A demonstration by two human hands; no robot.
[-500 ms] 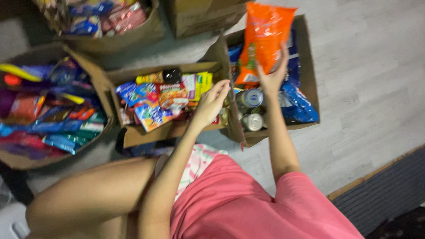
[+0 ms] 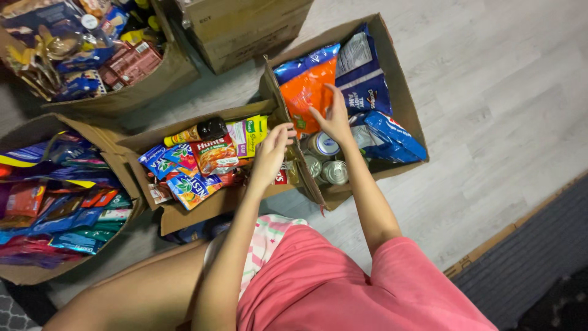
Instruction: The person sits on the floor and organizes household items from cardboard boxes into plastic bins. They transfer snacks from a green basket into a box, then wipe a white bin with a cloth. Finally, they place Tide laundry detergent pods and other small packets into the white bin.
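Orange snack bag point(image 2: 306, 92) lies inside the right cardboard box point(image 2: 409, 104), already set down.
Right hand point(image 2: 334, 116) rests open on it; left hand point(image 2: 272, 153), open and empty, hovers over the box wall between two boxes.

Orange snack bag point(image 2: 309, 92) of glossy plastic film, blue bags point(image 2: 392, 135) likewise glossy, boxes point(image 2: 404, 79) of matt brown cardboard, cans point(image 2: 335, 172) with shiny metal lids, floor point(image 2: 502, 92) of smooth pale wood-look planks.
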